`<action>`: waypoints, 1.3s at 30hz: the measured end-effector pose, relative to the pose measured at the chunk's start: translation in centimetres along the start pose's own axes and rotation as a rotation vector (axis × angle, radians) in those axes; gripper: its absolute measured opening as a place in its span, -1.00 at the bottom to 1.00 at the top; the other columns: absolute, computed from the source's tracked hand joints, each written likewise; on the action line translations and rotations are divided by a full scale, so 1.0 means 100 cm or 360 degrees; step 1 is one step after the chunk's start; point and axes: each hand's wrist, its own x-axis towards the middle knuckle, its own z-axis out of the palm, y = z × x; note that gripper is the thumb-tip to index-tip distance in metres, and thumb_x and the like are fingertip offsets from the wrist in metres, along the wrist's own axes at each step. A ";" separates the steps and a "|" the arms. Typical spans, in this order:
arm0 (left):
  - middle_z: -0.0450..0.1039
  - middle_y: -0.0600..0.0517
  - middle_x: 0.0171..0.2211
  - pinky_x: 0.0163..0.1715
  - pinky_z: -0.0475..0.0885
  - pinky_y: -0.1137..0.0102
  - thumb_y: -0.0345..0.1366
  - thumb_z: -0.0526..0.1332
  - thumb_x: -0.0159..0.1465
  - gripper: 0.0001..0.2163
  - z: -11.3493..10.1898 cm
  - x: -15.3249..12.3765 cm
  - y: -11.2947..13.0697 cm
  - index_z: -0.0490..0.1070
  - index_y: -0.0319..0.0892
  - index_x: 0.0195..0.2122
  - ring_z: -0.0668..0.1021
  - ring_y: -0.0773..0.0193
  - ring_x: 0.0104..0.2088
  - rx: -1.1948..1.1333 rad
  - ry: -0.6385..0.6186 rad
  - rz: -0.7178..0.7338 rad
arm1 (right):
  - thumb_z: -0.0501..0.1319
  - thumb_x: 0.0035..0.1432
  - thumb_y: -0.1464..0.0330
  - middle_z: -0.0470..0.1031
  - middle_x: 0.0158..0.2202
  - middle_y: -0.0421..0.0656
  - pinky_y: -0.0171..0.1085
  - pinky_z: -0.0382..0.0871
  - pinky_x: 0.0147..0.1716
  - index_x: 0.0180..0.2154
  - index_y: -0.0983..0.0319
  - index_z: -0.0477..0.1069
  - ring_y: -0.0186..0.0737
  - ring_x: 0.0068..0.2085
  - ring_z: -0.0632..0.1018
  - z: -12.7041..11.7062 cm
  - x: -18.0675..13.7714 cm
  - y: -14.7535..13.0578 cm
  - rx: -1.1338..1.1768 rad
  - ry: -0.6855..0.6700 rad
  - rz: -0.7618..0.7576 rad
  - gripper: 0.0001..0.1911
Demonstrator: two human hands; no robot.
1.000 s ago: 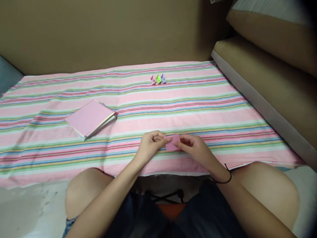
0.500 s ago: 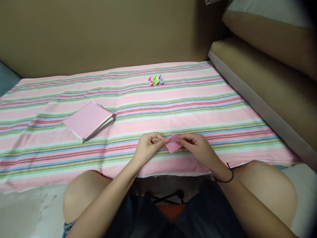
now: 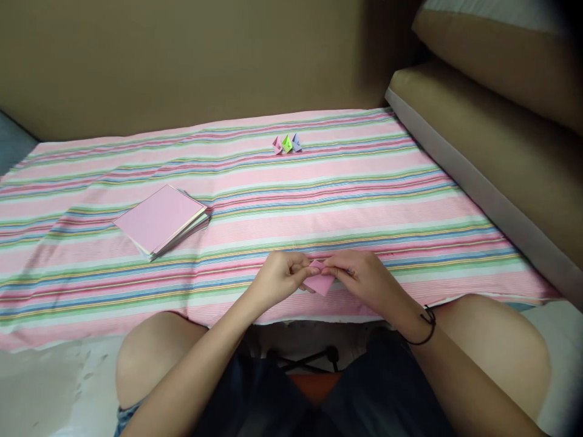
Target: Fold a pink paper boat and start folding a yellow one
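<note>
A small folded pink paper (image 3: 322, 285), diamond-shaped, is held between my two hands just above the near edge of the cloth. My left hand (image 3: 283, 276) pinches its left side near the top, thumb over the front. From the other side, my right hand (image 3: 357, 273) grips the upper right edge between thumb and fingers. The fingertips of both hands nearly meet at the top of the paper, and the fingers behind it are partly hidden.
A striped cloth (image 3: 255, 188) covers the low surface. Farther back stand three small folded paper pieces, pink (image 3: 277, 145), green (image 3: 286, 144) and blue (image 3: 296, 143). At left lies a stack of paper sheets (image 3: 161, 218), pink on top. Brown cushions (image 3: 483, 145) border the right side.
Both hands have moved slightly toward me with the pink paper. Their fingertips have come closer together at its upper part, and the paper has turned a little.
</note>
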 end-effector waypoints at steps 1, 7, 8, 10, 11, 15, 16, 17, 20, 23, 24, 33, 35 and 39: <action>0.18 0.15 -0.67 -0.57 0.36 0.50 -0.11 0.22 0.19 -0.71 0.000 0.000 -0.001 0.37 -0.22 -0.54 0.40 0.38 -0.59 -0.0034 -0.0033 -0.0002 | 0.13 0.23 0.37 0.56 -0.44 -0.17 -0.29 0.30 -0.38 -0.40 0.19 0.54 -0.22 -0.37 0.53 -0.001 0.000 0.000 -0.0021 -0.0023 -0.0019 -0.77; 0.38 0.12 -0.58 -0.54 0.29 0.55 -0.30 0.25 0.17 -0.90 -0.003 -0.001 -0.001 0.43 -0.23 -0.38 0.41 0.43 -0.55 0.0215 -0.0109 0.0160 | 0.12 0.23 0.44 0.56 -0.45 -0.18 -0.36 0.24 -0.42 -0.40 0.23 0.51 -0.29 -0.42 0.51 -0.002 -0.001 0.005 0.0010 -0.0309 -0.0077 -0.78; 0.39 0.11 -0.58 -0.54 0.27 0.56 -0.32 0.24 0.17 -0.91 -0.003 -0.001 0.001 0.43 -0.23 -0.39 0.41 0.43 -0.55 0.0239 -0.0112 0.0155 | 0.12 0.23 0.44 0.57 -0.44 -0.18 -0.36 0.25 -0.41 -0.40 0.23 0.51 -0.29 -0.41 0.52 0.000 -0.002 0.005 0.0012 -0.0337 -0.0062 -0.78; 0.36 0.11 -0.61 -0.57 0.22 0.56 -0.31 0.24 0.16 -0.88 -0.005 -0.002 0.003 0.42 -0.24 -0.46 0.38 0.44 -0.57 0.0286 -0.0086 0.0133 | 0.13 0.22 0.45 0.57 -0.43 -0.17 -0.35 0.25 -0.39 -0.40 0.24 0.51 -0.28 -0.40 0.52 0.002 -0.002 0.006 -0.0029 -0.0352 -0.0057 -0.79; 0.35 0.12 -0.62 -0.58 0.19 0.56 -0.30 0.25 0.16 -0.87 -0.005 -0.002 0.003 0.41 -0.25 -0.48 0.36 0.45 -0.58 0.0295 -0.0067 0.0116 | 0.13 0.22 0.46 0.56 -0.43 -0.17 -0.35 0.26 -0.39 -0.40 0.24 0.51 -0.27 -0.40 0.52 0.002 -0.002 0.006 -0.0061 -0.0346 -0.0067 -0.79; 0.25 0.15 -0.67 -0.62 0.11 0.55 -0.28 0.24 0.16 -0.84 -0.006 -0.001 0.002 0.40 -0.25 -0.50 0.26 0.47 -0.63 0.0166 -0.0072 0.0058 | 0.12 0.22 0.45 0.55 -0.43 -0.13 -0.32 0.24 -0.38 -0.40 0.26 0.52 -0.26 -0.39 0.50 0.002 0.000 0.005 -0.0108 -0.0326 -0.0110 -0.78; 0.22 0.17 -0.69 -0.62 0.09 0.55 -0.28 0.24 0.16 -0.83 -0.006 -0.001 0.002 0.39 -0.25 -0.50 0.24 0.48 -0.64 0.0119 -0.0072 0.0056 | 0.12 0.23 0.44 0.55 -0.43 -0.14 -0.32 0.23 -0.39 -0.40 0.25 0.53 -0.27 -0.40 0.49 0.001 0.001 0.004 -0.0073 -0.0335 -0.0097 -0.77; 0.19 0.18 -0.70 -0.63 0.07 0.56 -0.27 0.25 0.16 -0.82 -0.005 0.000 0.001 0.38 -0.26 -0.51 0.21 0.49 -0.64 0.0073 -0.0058 0.0058 | 0.12 0.23 0.42 0.54 -0.44 -0.16 -0.32 0.22 -0.40 -0.39 0.24 0.53 -0.28 -0.42 0.47 0.001 0.001 0.004 -0.0022 -0.0331 -0.0061 -0.77; 0.15 0.19 -0.70 -0.65 0.03 0.55 -0.23 0.30 0.12 -0.79 -0.004 0.002 -0.002 0.37 -0.26 -0.51 0.17 0.51 -0.66 -0.0062 0.0076 0.0054 | 0.15 0.22 0.30 0.53 -0.42 -0.19 -0.32 0.22 -0.41 -0.34 0.20 0.53 -0.29 -0.40 0.46 0.005 0.003 0.004 0.0292 -0.0183 0.0201 -0.80; 0.20 0.17 -0.67 -0.65 0.02 0.54 -0.19 0.32 0.11 -0.76 -0.002 0.004 -0.004 0.36 -0.27 -0.50 0.18 0.50 -0.66 -0.0206 0.0290 0.0062 | 0.25 0.11 0.19 0.51 -0.41 -0.21 -0.33 0.28 -0.41 -0.21 0.19 0.47 -0.29 -0.37 0.47 0.016 0.004 0.005 0.0843 0.0048 0.0550 -0.75; 0.21 0.16 -0.67 -0.64 0.04 0.54 -0.18 0.32 0.11 -0.75 -0.001 0.005 -0.004 0.35 -0.26 -0.50 0.19 0.50 -0.65 -0.0239 0.0357 0.0075 | 0.28 0.06 0.18 0.48 -0.44 -0.23 -0.33 0.29 -0.41 -0.21 0.20 0.46 -0.30 -0.39 0.47 0.019 0.005 0.006 0.1002 0.0102 0.0631 -0.72; 0.28 0.16 -0.64 -0.63 0.21 0.57 -0.18 0.20 0.23 -0.81 -0.003 0.003 0.002 0.33 -0.22 -0.38 0.44 0.41 -0.62 -0.0040 0.0027 0.0109 | 0.35 -0.05 0.22 0.46 -0.53 -0.23 -0.33 0.23 -0.48 -0.46 0.24 0.50 -0.34 -0.48 0.40 0.016 0.004 0.010 0.1020 0.0101 0.0636 -0.79; 0.30 0.15 -0.65 -0.65 0.20 0.57 -0.16 0.18 0.25 -0.77 -0.002 0.001 0.004 0.32 -0.22 -0.44 0.51 0.37 -0.61 0.0119 -0.0003 0.0106 | 0.33 -0.02 0.21 0.43 -0.57 -0.24 -0.33 0.19 -0.50 -0.49 0.25 0.51 -0.36 -0.50 0.37 0.014 0.003 0.010 0.0899 0.0051 0.0619 -0.78; 0.29 0.17 -0.65 -0.64 0.24 0.58 -0.17 0.12 0.30 -0.75 0.000 -0.001 0.003 0.27 -0.21 -0.46 0.55 0.36 -0.61 0.0253 0.0064 0.0155 | 0.29 0.04 0.20 0.49 -0.51 -0.22 -0.32 0.20 -0.47 -0.43 0.23 0.56 -0.34 -0.47 0.38 0.013 0.004 0.007 0.0763 0.0033 0.0579 -0.78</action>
